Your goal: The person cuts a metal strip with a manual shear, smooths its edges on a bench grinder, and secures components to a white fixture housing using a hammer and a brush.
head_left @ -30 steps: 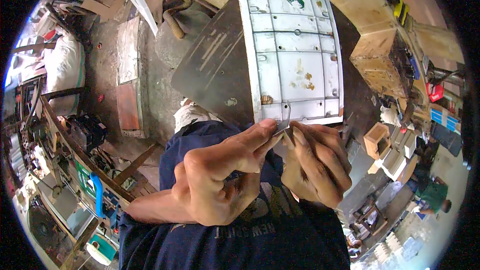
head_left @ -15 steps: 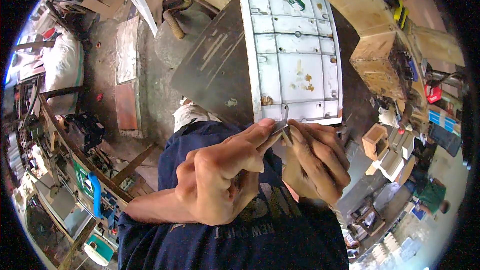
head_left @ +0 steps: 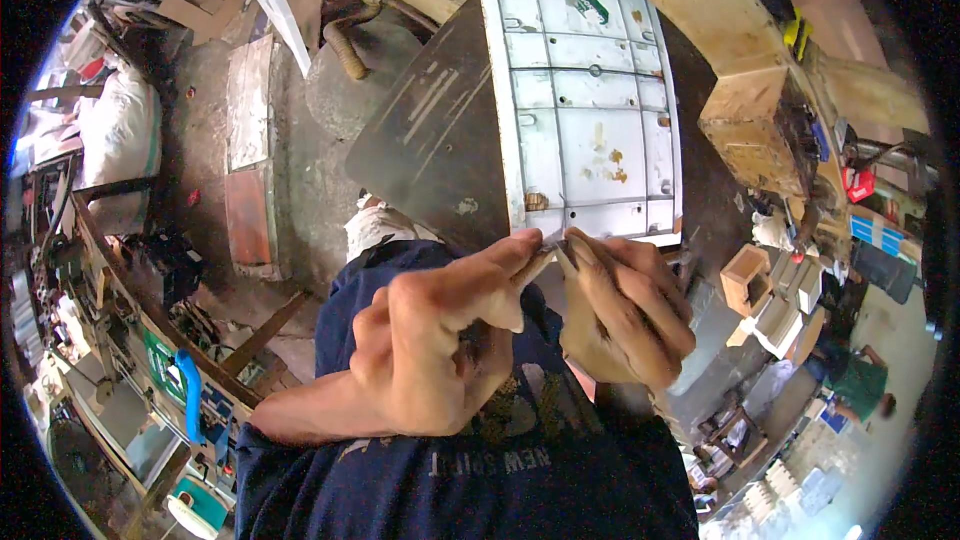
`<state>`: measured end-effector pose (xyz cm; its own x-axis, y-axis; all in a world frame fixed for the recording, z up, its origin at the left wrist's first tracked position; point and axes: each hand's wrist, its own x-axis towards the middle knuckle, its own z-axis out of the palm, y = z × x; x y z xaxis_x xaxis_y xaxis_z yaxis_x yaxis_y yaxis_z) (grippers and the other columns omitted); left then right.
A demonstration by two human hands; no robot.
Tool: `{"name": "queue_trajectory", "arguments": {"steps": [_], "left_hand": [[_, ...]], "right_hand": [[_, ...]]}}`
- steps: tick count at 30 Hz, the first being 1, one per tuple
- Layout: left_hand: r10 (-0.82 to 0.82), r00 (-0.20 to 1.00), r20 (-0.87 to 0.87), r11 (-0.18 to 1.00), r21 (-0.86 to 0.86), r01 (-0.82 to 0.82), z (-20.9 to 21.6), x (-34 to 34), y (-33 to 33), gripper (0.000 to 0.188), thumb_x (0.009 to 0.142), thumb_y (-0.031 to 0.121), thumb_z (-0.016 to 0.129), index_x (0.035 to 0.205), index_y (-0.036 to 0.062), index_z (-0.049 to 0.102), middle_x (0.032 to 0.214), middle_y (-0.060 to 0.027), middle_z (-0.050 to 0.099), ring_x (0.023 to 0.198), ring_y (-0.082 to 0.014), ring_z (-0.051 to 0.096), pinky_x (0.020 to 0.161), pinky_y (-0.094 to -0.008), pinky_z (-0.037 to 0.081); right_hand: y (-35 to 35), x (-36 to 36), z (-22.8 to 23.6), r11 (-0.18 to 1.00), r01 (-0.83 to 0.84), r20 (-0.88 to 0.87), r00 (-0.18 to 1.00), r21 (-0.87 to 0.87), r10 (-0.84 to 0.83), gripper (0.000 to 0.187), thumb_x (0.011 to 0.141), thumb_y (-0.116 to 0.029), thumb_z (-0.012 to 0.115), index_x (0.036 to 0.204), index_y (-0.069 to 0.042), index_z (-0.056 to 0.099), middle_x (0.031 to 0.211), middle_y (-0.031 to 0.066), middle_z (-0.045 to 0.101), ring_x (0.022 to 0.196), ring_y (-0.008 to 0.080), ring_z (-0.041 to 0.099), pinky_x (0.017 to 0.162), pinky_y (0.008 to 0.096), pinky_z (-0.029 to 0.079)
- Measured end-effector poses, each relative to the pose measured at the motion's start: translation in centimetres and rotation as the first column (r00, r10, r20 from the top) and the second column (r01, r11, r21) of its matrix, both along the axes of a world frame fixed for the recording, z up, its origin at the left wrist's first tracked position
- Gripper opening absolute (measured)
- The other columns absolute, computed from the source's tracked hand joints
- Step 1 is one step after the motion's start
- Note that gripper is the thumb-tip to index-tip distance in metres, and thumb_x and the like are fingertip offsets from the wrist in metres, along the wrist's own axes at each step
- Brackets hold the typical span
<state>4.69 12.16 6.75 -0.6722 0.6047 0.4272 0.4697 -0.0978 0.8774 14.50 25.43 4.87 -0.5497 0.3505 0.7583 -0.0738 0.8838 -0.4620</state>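
Both my hands are raised close together in front of my dark blue shirt (head_left: 400, 480). My left hand (head_left: 435, 345) pinches with thumb and forefinger, its other fingers curled. My right hand (head_left: 630, 310) is closed too, its fingertips pressed together and almost touching the left ones. Between the fingertips shows a small thin grey piece (head_left: 558, 245), which both hands seem to grip. Most of it is hidden by the fingers, and its kind cannot be made out. Beyond the hands lies a white gridded panel (head_left: 575, 120) with brown stains and a green label.
A dark board (head_left: 430, 130) lies left of the panel. A wooden box (head_left: 760, 125) stands to the right, with a small open wooden box (head_left: 748, 278) nearer. A cluttered bench with a blue curved piece (head_left: 190, 395) is at left. A person in green (head_left: 862, 385) is far right.
My hands have shifted slightly up and left. The grey strip that stuck up past the fingertips is now mostly hidden, and the fingertips have changed their angle.
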Motion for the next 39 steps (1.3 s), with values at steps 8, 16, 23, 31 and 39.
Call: {"name": "queue_trajectory", "arguments": {"steps": [8, 16, 23, 31, 39], "left_hand": [[-0.028, 0.952, 0.305, 0.993, 0.116, -0.007, 1.6, -4.4, -1.3, 0.038, 0.080, -0.015, 0.067, 0.098, -0.0004, 0.037, 0.095, -0.0269, 0.068, 0.090, -0.0287, 0.072, 0.080, -0.0318, 0.060], [0.093, 0.779, 0.620, 0.981, 0.077, -0.178, 1.6, -12.3, -10.5, 0.057, 0.073, -0.016, 0.074, 0.110, 0.0003, 0.033, 0.101, -0.0152, 0.057, 0.084, -0.0170, 0.065, 0.076, -0.0255, 0.051], [0.160, 0.701, 0.695, 0.896, 0.195, -0.398, 2.5, -21.6, -21.5, 0.053, 0.083, -0.013, 0.068, 0.111, 0.0026, 0.027, 0.083, -0.0181, 0.069, 0.083, -0.0199, 0.072, 0.074, -0.0241, 0.055], [0.360, 0.463, 0.810, 0.834, -0.056, -0.550, 2.3, -31.0, -33.9, 0.026, 0.085, -0.004, 0.071, 0.107, -0.0047, 0.058, 0.086, -0.0087, 0.071, 0.079, -0.0089, 0.066, 0.071, -0.0201, 0.051], [0.517, 0.394, 0.760, 0.697, -0.107, -0.709, 1.7, -42.7, -40.8, 0.009, 0.085, 0.003, 0.075, 0.092, -0.0023, 0.073, 0.087, -0.0061, 0.072, 0.079, -0.0067, 0.063, 0.070, -0.0208, 0.050]], "right_hand": [[3.9, 4.5, -16.5, 0.842, 0.480, 0.587, 0.765, -0.246, -0.264, 0.027, 0.079, -0.002, 0.070, 0.106, -0.003, 0.072, 0.082, 0.0117, 0.070, 0.072, 0.0273, 0.067, 0.072, 0.0374, 0.054], [-2.6, -12.7, -0.9, 0.979, 0.069, 0.514, 0.857, -0.191, 0.040, 0.055, 0.077, -0.009, 0.078, 0.128, -0.004, 0.059, 0.120, 0.0172, 0.062, 0.110, 0.0337, 0.060, 0.094, 0.0406, 0.047], [-16.4, -30.6, 4.5, 0.748, -0.653, 0.126, 0.757, 0.120, 0.641, 0.035, 0.062, 0.008, 0.078, 0.095, 0.000, 0.072, 0.093, 0.0117, 0.070, 0.078, 0.0240, 0.067, 0.068, 0.0315, 0.056], [-27.7, -46.4, 3.4, 0.505, -0.854, 0.086, 0.517, 0.127, 0.852, 0.031, 0.060, 0.010, 0.078, 0.089, 0.001, 0.074, 0.085, 0.0102, 0.071, 0.071, 0.0214, 0.067, 0.061, 0.0276, 0.055], [-35.6, -62.9, 1.3, 0.327, -0.934, 0.015, 0.332, 0.143, 0.943, 0.033, 0.061, 0.009, 0.080, 0.092, -0.001, 0.073, 0.087, 0.0090, 0.072, 0.070, 0.0207, 0.068, 0.059, 0.0272, 0.054]]}}
